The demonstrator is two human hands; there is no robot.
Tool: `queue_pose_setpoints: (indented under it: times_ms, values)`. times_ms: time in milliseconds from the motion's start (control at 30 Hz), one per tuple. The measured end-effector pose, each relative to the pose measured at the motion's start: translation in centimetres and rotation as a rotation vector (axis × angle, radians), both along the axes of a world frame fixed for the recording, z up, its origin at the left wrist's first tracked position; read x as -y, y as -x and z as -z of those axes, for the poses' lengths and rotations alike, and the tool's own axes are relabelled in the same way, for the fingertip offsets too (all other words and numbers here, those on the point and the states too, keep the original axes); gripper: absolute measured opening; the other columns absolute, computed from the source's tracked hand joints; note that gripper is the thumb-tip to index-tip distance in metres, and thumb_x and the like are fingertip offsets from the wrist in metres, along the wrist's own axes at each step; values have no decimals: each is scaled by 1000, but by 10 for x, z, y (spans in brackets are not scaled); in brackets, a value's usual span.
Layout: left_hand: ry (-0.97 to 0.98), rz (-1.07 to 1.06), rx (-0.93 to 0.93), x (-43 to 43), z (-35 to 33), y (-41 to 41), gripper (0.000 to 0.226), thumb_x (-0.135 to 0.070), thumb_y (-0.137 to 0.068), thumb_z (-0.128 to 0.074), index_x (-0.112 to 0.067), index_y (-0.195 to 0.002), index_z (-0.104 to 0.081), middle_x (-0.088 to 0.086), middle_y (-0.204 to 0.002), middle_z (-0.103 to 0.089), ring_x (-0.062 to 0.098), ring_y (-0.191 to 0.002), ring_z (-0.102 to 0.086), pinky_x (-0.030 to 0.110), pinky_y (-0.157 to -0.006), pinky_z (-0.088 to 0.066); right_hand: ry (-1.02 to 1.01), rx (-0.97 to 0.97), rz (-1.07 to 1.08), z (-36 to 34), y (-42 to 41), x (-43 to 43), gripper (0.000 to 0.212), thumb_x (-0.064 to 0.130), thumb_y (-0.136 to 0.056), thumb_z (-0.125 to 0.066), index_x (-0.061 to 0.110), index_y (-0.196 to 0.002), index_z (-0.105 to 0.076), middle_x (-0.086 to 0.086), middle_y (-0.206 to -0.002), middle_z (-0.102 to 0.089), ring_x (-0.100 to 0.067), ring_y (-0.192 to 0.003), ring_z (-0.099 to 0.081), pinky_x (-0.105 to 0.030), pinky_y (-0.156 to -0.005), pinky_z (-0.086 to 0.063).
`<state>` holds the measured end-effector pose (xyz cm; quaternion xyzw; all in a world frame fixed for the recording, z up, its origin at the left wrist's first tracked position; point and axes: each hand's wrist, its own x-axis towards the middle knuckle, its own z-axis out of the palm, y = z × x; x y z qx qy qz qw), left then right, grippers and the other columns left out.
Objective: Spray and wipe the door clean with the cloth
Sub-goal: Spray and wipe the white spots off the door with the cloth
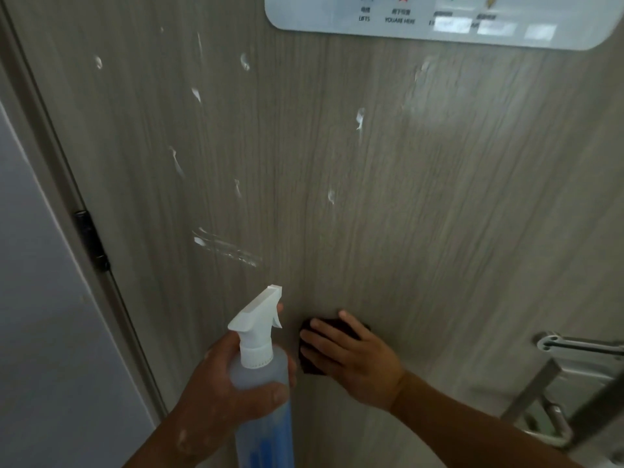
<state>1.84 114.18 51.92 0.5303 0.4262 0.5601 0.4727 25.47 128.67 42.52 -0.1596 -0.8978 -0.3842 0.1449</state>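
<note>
head view: left hand (pixel 233 383) fingers clamped on the spray bottle (pixel 261 376) at lower centre; right hand (pixel 351 356) fingers straight and apart, pressing the dark cloth (pixel 305 363) on the foam-streaked door (pixel 405 197).

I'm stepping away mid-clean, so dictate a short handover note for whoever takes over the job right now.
Left hand: grips the clear plastic spray bottle with a white trigger head.
Right hand: fingers straight, pressing the dark cloth flat on the grey wood-grain door, left of the metal handle.
Done: door sprayed.
Left: white foam streaks above the cloth not yet wiped.
</note>
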Motion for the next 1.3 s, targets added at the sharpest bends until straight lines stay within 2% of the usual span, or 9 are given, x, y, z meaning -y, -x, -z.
queue_pose_setpoints:
  times_ms: [133,267,333,667,767,833,967,1133,1300]
  values:
    - [3,-16,6,4,2,6,76,-49,-29,-97,-29,-98,-72,19,-85,-76,34,-77,-72,31,-65,-57,-2,-247,7,-51,-2,2,43,16,-107,-39,24,-146,-57,-2,-160,-43,-25,-151,-36,-60,-125,-18]
    - [4,-12,37,5,3,4,71,-47,-25,-97,-33,-90,-73,20,-83,-75,34,-74,-72,33,-64,-57,-66,-664,33,-122,0,1,46,15,-96,-70,17,-142,-62,-11,-155,-50,-28,-148,-42,-63,-123,-20]
    - [17,-9,54,4,5,4,75,-44,-26,-98,-32,-95,-72,22,-83,-75,38,-75,-71,39,-65,-57,-91,-757,64,-139,1,2,40,22,-99,-68,15,-139,-65,-14,-151,-54,-30,-147,-43,-65,-122,-22]
    - [23,-27,56,5,9,6,88,-42,-25,-99,-17,-103,-68,23,-86,-75,44,-79,-71,41,-66,-56,-95,-842,61,-138,10,1,50,37,-90,-72,14,-134,-68,-16,-147,-56,-32,-144,-47,-67,-121,-22]
    - [7,-13,66,6,11,5,81,-42,-28,-99,-19,-100,-70,24,-85,-74,43,-77,-71,38,-64,-57,-39,-874,22,-140,12,9,52,50,-99,-57,12,-132,-70,-16,-147,-56,-34,-143,-47,-70,-119,-24]
    - [-14,-13,50,5,11,4,77,-42,-31,-98,-22,-100,-71,24,-84,-74,42,-76,-71,38,-65,-56,-13,-925,24,-143,17,16,45,43,-106,-48,13,-129,-72,-13,-146,-58,-33,-142,-49,-70,-117,-27]
    - [-25,-1,34,5,10,5,80,-41,-34,-98,-21,-106,-69,23,-83,-75,38,-75,-72,37,-66,-57,-151,-928,78,-149,20,17,24,28,-100,-67,17,-119,-78,-5,-140,-65,-28,-126,-58,-54,-100,-43]
    - [-11,-24,-15,3,18,8,84,-44,-36,-97,-33,-113,-65,22,-87,-74,42,-81,-71,52,-75,-56,-156,-1053,24,-146,31,5,23,29,-89,-76,17,-108,-80,-5,-130,-62,-28,-110,-58,-46,-89,-45]
    - [23,28,-189,6,14,15,100,-50,-31,-95,-19,-118,-57,20,-92,-76,35,-84,-74,41,-77,-56,-110,-1100,-17,-137,37,1,24,31,-81,-80,17,-101,-80,-2,-116,-56,-23,-105,-58,-42,-84,-45]
